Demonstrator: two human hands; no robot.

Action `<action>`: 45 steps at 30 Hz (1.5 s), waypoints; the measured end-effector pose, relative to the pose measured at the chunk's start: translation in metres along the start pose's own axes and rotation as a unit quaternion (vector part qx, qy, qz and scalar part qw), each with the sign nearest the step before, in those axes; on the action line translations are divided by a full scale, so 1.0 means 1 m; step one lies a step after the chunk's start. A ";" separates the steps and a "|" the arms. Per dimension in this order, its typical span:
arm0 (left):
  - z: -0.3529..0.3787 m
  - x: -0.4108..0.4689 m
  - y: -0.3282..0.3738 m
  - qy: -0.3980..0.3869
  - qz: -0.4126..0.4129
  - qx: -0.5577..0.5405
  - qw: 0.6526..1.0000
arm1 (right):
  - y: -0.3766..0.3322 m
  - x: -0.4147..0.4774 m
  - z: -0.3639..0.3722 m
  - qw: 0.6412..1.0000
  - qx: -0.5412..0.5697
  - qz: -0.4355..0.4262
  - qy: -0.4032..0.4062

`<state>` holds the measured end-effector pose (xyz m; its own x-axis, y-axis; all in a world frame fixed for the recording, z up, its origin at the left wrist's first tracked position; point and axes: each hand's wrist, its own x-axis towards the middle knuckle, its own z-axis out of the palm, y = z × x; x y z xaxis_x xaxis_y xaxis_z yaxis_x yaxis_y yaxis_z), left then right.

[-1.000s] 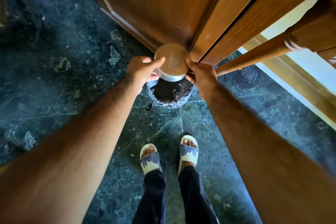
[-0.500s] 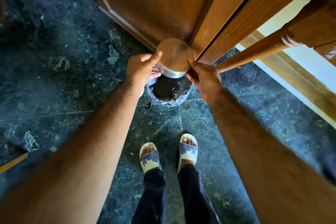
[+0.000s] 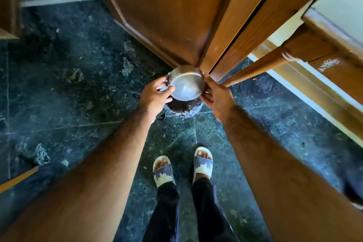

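Two hands are clamped on a round shiny steel bowl [image 3: 185,86]: left hand [image 3: 155,96] curled on its left rim, right hand [image 3: 216,97] on its right. Bowl is held tilted, flat base up, over a dark round crumbly mass [image 3: 183,109] on the dark green marble floor [image 3: 78,84], beside the brown wooden door [image 3: 167,15]. Contact with the mass cannot be told.

The round, shallow, dull-silver steel bowl [image 3: 185,85] you hold is upturned and tilted, with its flat base facing you. Your left hand [image 3: 155,97] and right hand [image 3: 217,97] grip its wall from opposite sides. Directly under it stands the round dark pot [image 3: 183,109] with a rough blue-grey rim. The pot is upright, its far part is hidden by the bowl, and you cannot tell whether they touch.
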<state>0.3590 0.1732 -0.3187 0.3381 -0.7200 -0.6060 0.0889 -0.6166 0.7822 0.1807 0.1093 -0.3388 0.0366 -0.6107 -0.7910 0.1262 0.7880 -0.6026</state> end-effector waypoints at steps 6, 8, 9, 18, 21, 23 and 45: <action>0.000 -0.030 0.016 0.011 0.059 -0.006 0.998 | -0.013 -0.031 0.004 0.994 0.099 0.034 0.025; -0.002 -0.040 0.020 0.015 0.067 -0.001 0.998 | -0.018 -0.040 0.003 0.991 0.125 0.050 0.026; -0.003 -0.045 0.021 0.023 0.064 -0.003 0.998 | -0.018 -0.044 0.003 0.990 0.127 0.055 0.023; -0.001 -0.072 0.027 0.131 -0.014 -0.206 0.970 | -0.020 -0.078 0.012 0.991 0.136 0.009 -0.008; -0.001 -0.077 0.035 0.157 -0.030 -0.194 0.968 | -0.027 -0.089 0.011 0.988 0.147 -0.029 -0.025; -0.003 -0.085 0.045 0.150 -0.032 -0.166 0.974 | -0.034 -0.101 0.010 0.987 0.150 -0.049 -0.038; 0.019 -0.235 0.229 0.093 0.123 -0.024 0.988 | -0.178 -0.299 -0.052 0.965 -0.095 -0.222 0.107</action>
<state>0.2819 0.1956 -0.0001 0.5209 -0.7721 -0.3641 0.0258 -0.4121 0.9108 0.0960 0.1555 -0.0009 -0.1864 -0.8770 -0.4428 -0.1021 0.4656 -0.8791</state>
